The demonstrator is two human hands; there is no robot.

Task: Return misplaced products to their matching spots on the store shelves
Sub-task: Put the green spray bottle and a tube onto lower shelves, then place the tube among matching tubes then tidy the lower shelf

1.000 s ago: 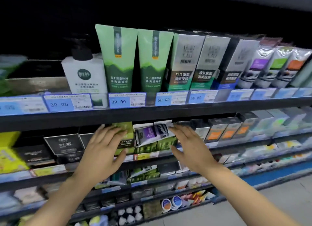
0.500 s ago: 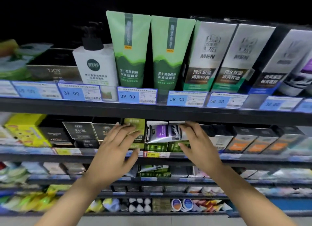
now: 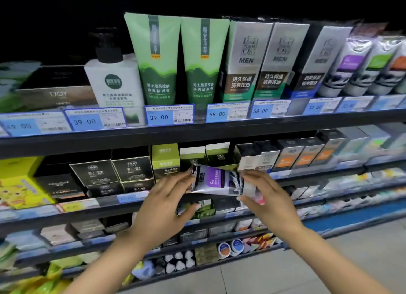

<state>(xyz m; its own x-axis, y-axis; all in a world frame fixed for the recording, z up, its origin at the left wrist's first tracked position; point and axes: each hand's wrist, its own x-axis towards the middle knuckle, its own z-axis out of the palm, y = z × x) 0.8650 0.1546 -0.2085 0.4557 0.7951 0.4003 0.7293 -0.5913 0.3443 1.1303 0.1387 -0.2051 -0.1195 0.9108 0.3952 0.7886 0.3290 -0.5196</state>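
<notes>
A silver tube with a purple label (image 3: 217,180) lies sideways in the air in front of the second shelf. My left hand (image 3: 162,208) pinches its crimped end with fingertips. My right hand (image 3: 267,202) grips the other end, where the cap is hidden. Behind the tube stand green and white boxes (image 3: 198,155) on the second shelf. On the top shelf at the far right stand matching silver tubes, one with a purple label (image 3: 347,67).
The top shelf carries a white pump bottle (image 3: 114,83), two green tubes (image 3: 158,61) and grey MEN boxes (image 3: 243,63) above blue price tags (image 3: 169,117). Black boxes (image 3: 94,175) and orange-marked boxes (image 3: 301,155) fill the second shelf. Lower shelves hold small goods; grey floor at the lower right.
Both hands have closed on the purple-labelled tube and drawn it off the green boxes, out from the second shelf and lower. The view has shifted slightly.
</notes>
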